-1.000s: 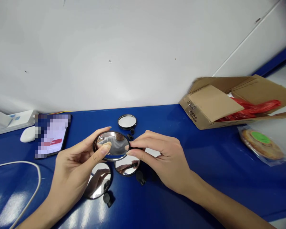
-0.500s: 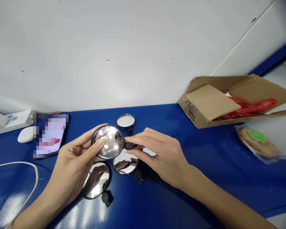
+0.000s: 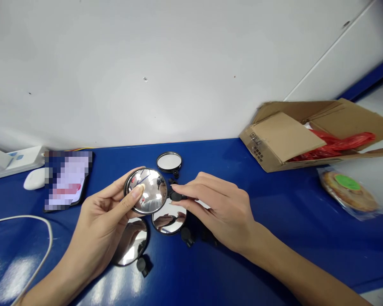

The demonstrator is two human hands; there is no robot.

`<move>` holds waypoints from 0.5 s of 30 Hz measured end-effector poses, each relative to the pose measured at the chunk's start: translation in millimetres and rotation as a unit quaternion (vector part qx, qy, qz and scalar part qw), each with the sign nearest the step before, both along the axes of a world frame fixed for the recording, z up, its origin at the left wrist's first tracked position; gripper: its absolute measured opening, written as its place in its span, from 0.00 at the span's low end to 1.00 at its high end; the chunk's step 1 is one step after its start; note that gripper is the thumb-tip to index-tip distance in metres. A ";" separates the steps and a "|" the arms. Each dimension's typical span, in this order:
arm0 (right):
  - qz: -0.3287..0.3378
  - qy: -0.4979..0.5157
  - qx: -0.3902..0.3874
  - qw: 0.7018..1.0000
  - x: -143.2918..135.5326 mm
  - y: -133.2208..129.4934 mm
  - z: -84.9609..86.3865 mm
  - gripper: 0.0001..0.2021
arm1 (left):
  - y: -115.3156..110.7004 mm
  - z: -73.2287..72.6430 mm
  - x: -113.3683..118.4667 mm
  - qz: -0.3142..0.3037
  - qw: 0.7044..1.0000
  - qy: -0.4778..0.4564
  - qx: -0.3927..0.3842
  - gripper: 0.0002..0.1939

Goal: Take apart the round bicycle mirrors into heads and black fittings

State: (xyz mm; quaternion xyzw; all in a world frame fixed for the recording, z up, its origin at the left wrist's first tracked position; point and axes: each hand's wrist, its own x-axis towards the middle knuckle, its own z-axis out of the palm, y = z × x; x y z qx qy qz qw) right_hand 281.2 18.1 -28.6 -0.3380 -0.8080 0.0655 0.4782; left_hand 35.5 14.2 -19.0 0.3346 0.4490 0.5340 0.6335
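The left hand (image 3: pixel 98 221) holds a round mirror (image 3: pixel 147 191) up off the blue table (image 3: pixel 290 221), with the thumb pressed on the near left part of the glass and the other fingers curled behind the rim. The mirror is tilted so its shiny face looks toward the camera. The right hand (image 3: pixel 220 208) comes in from the right, and its thumb and forefinger pinch a small black mount (image 3: pixel 175 196) at the mirror's right edge; the remaining fingers are loosely bent.

Just below the held mirror, two more mirrors lie flat on the table. One mirror on the near left (image 3: pixel 130 242) sits partly under the left hand and has a black knob (image 3: pixel 142 265) at its near edge. The middle mirror (image 3: pixel 169 220) lies just right of it, under the right fingertips, with its own black knob (image 3: pixel 188 236) at the near right. A smaller far mirror (image 3: pixel 169 161) rests beyond the hands, toward the wall.

To the left lies a phone (image 3: pixel 67 180) with a blurred screen, a white mouse (image 3: pixel 35 179) just beyond its left edge, and a white cable (image 3: pixel 35 221) curving across the near left of the table. Far right stands an open cardboard box (image 3: pixel 284 140) with a red bag (image 3: pixel 338 143) inside, and near it a wrapped snack (image 3: pixel 349 192).
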 end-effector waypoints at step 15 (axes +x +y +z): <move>0.006 -0.006 0.032 0.999 -4.6 -3.6 -0.4 0.08 | -4.6 2.5 2.5 -0.006 1.000 -0.019 0.001 0.21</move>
